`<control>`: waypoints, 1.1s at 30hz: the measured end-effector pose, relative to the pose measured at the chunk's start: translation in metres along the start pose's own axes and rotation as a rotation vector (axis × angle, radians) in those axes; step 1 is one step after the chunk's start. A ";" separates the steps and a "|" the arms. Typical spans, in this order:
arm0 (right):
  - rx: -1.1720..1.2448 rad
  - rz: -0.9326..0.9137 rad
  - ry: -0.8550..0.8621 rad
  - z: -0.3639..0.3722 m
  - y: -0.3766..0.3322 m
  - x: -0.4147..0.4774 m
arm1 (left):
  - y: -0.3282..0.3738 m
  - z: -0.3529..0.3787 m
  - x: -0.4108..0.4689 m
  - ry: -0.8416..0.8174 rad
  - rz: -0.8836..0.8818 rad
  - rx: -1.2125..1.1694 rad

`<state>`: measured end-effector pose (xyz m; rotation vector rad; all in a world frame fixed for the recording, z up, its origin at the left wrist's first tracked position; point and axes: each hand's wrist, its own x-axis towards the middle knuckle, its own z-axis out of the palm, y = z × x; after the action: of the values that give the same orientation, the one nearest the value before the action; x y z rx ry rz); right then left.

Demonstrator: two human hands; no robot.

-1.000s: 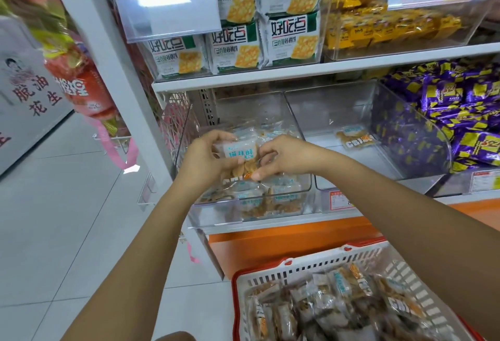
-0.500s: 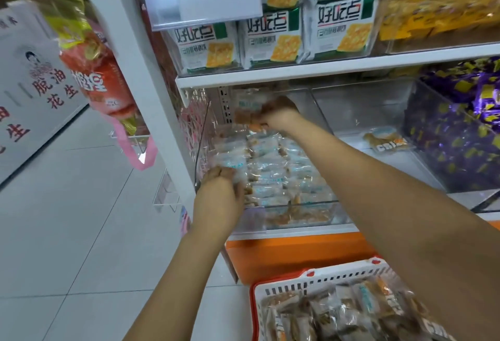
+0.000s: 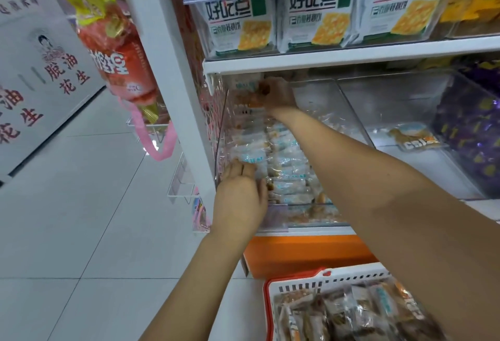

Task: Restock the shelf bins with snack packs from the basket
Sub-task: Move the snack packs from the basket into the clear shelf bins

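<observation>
A clear shelf bin (image 3: pixel 349 113) on the lower shelf holds rows of clear snack packs (image 3: pixel 286 162) with pale blue labels. My right hand (image 3: pixel 276 94) reaches deep into the bin's back left corner and is shut on a snack pack (image 3: pixel 247 91) of the same kind. My left hand (image 3: pixel 240 194) rests at the bin's front left, fingers laid on the front packs. Below right, a white basket (image 3: pixel 319 278) with a red rim holds several more snack packs (image 3: pixel 351 311).
The neighbouring clear bin (image 3: pixel 433 156) to the right holds a single pack (image 3: pixel 414 137). Purple candies (image 3: pixel 473 124) fill the far right bin. Cracker packs (image 3: pixel 316 15) stand on the shelf above. Hanging snack bags (image 3: pixel 116 59) flank the white shelf post. Tiled floor lies left.
My right hand carried a pack from the bin's front to its back left corner. My left hand dropped to the bin's front packs. The view moved closer to the shelf.
</observation>
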<state>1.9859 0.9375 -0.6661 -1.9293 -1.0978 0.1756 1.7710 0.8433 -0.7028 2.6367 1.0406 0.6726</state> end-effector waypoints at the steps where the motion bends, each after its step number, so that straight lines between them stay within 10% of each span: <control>1: 0.004 0.040 -0.025 0.002 0.003 0.000 | 0.000 0.000 0.000 0.005 0.006 0.000; 8: 0.091 0.171 0.114 0.005 0.007 -0.008 | -0.001 0.000 0.000 -0.004 0.001 -0.023; 21: -0.199 -0.055 -0.190 -0.070 -0.043 -0.108 | -0.001 -0.029 -0.049 0.119 0.197 -0.254; 26: -0.238 -0.185 -0.359 -0.106 -0.035 -0.220 | 0.010 0.000 -0.103 -0.281 0.279 -0.115; 33: -0.489 0.192 -0.935 -0.111 0.064 -0.356 | -0.003 0.066 -0.190 -0.975 0.320 0.098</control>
<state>1.8685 0.5874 -0.7469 -2.4589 -1.6459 1.0855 1.6798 0.7118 -0.8238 2.6709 0.3622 -0.6154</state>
